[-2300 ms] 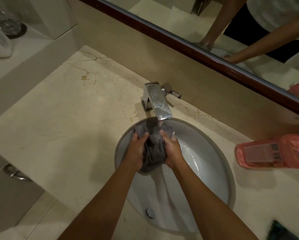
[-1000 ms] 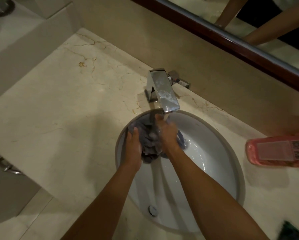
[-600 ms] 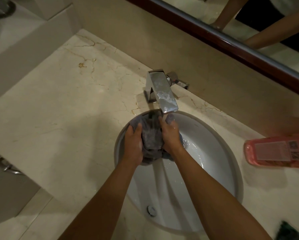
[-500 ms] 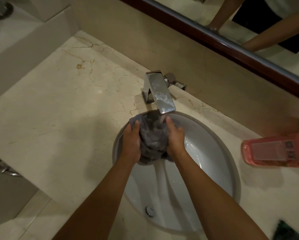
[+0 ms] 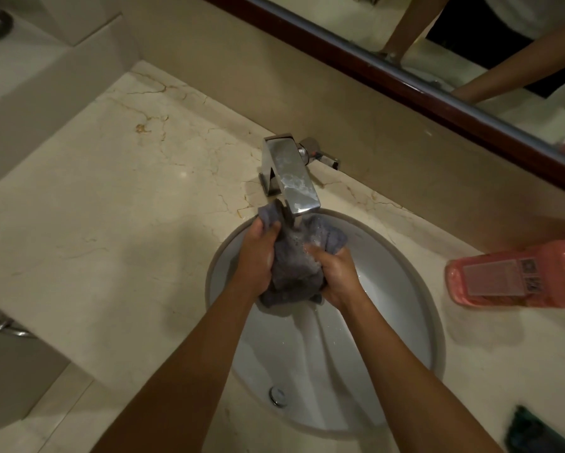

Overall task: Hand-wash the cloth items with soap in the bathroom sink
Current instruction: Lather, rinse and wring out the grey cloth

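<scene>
Grey cloth, bunched and apparently sudsy, was held over the sink beneath the faucet, gripped by the left hand and right hand (a pink bottle lay on the counter alongside).

the right edge cuts off the far end of the pink bottle lying on the counter, and its label is too small to read. a dark cloth at the lower right corner is cropped by the frame. the spout of the tap hides a fold of the grey cloth; most of the fingers of the left hand and right hand are buried in it. the mirror shows only the person's arms and torso.
</scene>
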Tool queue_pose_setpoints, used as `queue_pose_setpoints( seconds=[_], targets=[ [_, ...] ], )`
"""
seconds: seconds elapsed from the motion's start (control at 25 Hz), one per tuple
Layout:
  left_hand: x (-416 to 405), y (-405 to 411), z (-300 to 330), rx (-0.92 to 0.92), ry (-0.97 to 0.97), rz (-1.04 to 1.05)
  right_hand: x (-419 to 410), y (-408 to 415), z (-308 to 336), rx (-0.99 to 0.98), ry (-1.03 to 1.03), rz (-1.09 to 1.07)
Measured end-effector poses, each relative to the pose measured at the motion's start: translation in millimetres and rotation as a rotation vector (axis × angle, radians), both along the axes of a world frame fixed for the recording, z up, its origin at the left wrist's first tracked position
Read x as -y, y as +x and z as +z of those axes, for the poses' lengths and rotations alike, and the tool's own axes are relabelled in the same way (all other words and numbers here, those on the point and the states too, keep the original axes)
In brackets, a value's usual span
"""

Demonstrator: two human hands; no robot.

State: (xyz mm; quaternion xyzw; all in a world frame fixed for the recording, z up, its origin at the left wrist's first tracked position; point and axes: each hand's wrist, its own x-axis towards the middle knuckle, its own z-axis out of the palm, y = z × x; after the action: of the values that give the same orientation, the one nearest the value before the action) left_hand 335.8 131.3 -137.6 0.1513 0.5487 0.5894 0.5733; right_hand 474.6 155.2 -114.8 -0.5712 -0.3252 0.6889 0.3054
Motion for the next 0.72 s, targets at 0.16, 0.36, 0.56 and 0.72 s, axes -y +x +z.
queue_pose_setpoints(
  seconds=[0.16,0.36,0.56,0.72],
  targets=[
    [-5,-2,4,-0.235,-0.036,0.03,-10,-4,11,-0.131,0.001,-0.078],
    [5,-2,-8,-0.133,-0.008,-0.075,-22,-6,13,-0.225,-0.085,-0.075],
    [9,2,-13,-0.221,-0.174,0.038,-11,4,7,-0.203,-0.085,-0.119],
    [-3,20,1,-0.118,-0.281,0.094,-4,-1,5,-0.055,0.014,-0.159]
  ],
)
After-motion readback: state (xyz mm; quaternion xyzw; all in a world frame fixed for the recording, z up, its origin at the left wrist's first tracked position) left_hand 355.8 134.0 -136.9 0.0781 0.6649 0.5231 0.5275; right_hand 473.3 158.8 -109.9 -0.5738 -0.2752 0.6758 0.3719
